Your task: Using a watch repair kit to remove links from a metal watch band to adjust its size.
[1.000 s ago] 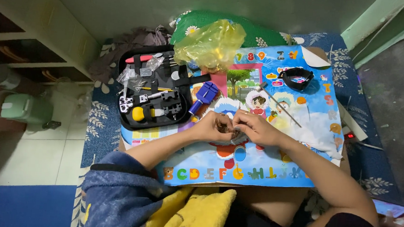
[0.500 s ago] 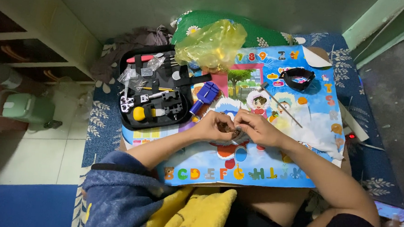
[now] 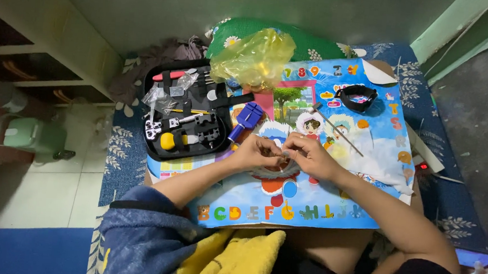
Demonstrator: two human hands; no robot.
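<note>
Glossy printed play mat [image 3: 330,207], crinkled yellow plastic bag [image 3: 254,56], black fabric tool case [image 3: 186,114].

left hand [image 3: 259,152] and right hand [image 3: 306,155] fingertip to fingertip, fingers curled

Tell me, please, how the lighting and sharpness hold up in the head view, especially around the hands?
In the head view, light falls evenly on the colourful mat, and the left hand and right hand are well lit; the small item pinched between them is too tiny to resolve; the yellow plastic bag shows glare; the frame's corners fall dark, and the edges look slightly bowed.
</note>
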